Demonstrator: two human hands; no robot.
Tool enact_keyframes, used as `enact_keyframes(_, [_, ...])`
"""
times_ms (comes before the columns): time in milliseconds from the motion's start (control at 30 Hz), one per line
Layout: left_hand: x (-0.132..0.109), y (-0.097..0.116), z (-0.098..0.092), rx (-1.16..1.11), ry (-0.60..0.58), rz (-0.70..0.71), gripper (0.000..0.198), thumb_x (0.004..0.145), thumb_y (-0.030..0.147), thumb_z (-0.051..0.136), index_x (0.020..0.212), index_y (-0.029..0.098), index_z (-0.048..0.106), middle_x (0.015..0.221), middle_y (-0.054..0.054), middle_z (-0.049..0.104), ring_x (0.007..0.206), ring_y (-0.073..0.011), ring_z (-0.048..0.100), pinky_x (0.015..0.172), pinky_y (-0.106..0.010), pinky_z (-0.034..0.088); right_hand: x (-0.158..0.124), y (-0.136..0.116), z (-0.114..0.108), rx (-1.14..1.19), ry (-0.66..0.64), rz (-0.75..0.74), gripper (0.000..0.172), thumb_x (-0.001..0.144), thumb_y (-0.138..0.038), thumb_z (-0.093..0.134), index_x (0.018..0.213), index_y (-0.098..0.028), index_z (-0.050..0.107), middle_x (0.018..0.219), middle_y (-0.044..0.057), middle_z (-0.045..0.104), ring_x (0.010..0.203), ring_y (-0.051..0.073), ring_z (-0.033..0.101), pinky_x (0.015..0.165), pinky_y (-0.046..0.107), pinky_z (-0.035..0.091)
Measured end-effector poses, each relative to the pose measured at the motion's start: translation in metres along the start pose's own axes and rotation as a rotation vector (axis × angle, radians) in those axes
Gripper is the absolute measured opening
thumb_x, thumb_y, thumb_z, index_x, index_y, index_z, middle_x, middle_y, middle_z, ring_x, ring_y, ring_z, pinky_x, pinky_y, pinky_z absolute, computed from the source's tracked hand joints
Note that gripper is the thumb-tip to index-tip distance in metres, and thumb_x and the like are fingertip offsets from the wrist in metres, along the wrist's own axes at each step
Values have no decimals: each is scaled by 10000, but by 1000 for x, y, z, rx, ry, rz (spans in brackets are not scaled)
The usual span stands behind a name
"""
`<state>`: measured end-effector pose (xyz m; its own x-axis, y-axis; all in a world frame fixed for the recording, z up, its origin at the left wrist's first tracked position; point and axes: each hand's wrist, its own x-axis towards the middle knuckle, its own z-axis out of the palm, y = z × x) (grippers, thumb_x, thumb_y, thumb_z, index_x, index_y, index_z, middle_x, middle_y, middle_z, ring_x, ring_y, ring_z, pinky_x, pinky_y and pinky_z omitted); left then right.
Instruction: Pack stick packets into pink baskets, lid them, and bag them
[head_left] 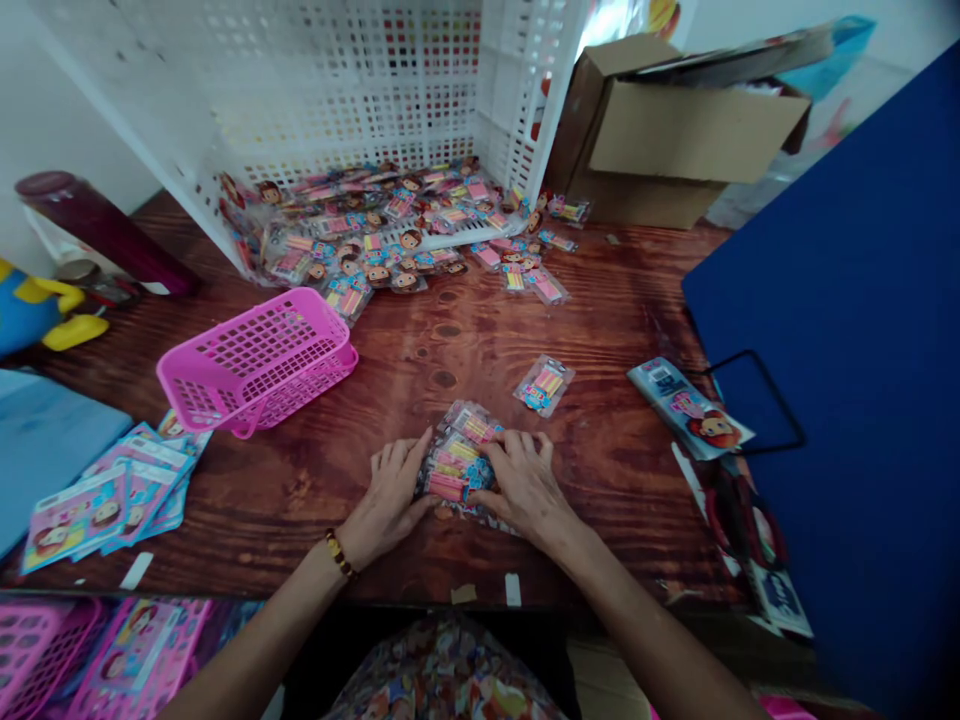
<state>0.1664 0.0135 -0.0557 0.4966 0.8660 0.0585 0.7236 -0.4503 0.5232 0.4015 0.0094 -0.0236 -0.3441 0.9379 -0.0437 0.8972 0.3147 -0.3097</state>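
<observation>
Both of my hands close in on a small pile of clear packets (459,462) with pink and yellow pieces inside, near the front of the wooden table (600,330). My left hand (390,495) presses its fingertips against the pile's left side. From the right, my right hand (523,482) grips the pile, thumb at its lower part and fingers at its upper edge. A single similar packet (544,386) lies just beyond my right hand. To the left stands a pink plastic basket (259,365).
A white crate (360,90) on its side spills many packets (375,240) onto the table's back. Cardboard box (675,130) at back right, blue panel (840,350) and scissors (742,520) at right. Printed cards (135,485) and dark red bottle (105,230) at left.
</observation>
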Motion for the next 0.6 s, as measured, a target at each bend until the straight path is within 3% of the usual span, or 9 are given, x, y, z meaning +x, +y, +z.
enact_keyframes(133, [20, -5, 4, 9, 16, 3, 943, 879, 316, 613, 1542, 282, -57, 1344, -143, 425, 1180, -301, 425, 967, -473, 371, 11, 11, -3, -8, 54, 39, 717, 746, -553, 739, 1307, -173, 508, 1388, 175, 481, 1269, 331, 413, 1057, 528, 234])
enact_keyframes(233, [31, -10, 8, 15, 12, -16, 997, 854, 308, 639, 1535, 302, -89, 1445, -155, 362, 1288, -328, 378, 1007, -504, 349, 19, 14, -1, -18, -7, 176, 879, 736, -575, 729, 1398, -96, 407, 1297, 212, 547, 1180, 345, 492, 1002, 518, 304])
enact_keyframes(333, [34, -12, 8, 10, 4, -11, 998, 863, 285, 613, 1525, 308, -133, 1500, -155, 328, 1344, -324, 355, 1021, -507, 359, 21, 7, -3, 10, -91, 254, 686, 727, -553, 730, 1229, -123, 546, 1152, 160, 621, 1067, 329, 552, 922, 477, 374])
enact_keyframes(467, [32, -3, -1, 157, 121, 87, 986, 841, 221, 595, 1541, 237, -99, 1562, -166, 262, 1413, -323, 275, 1075, -491, 323, 14, -12, -11, 11, -69, 154, 291, 793, -366, 673, 1027, -211, 593, 1104, 77, 628, 1018, 272, 578, 869, 403, 417])
enact_keyframes(600, [29, 14, -18, 432, 202, 224, 870, 815, 52, 462, 1555, 281, 66, 1538, -70, 376, 1458, -299, 188, 1167, -514, 95, 15, -30, -14, -45, -110, 18, 299, 796, -174, 594, 1089, -225, 564, 1095, 53, 653, 979, 238, 628, 835, 361, 457])
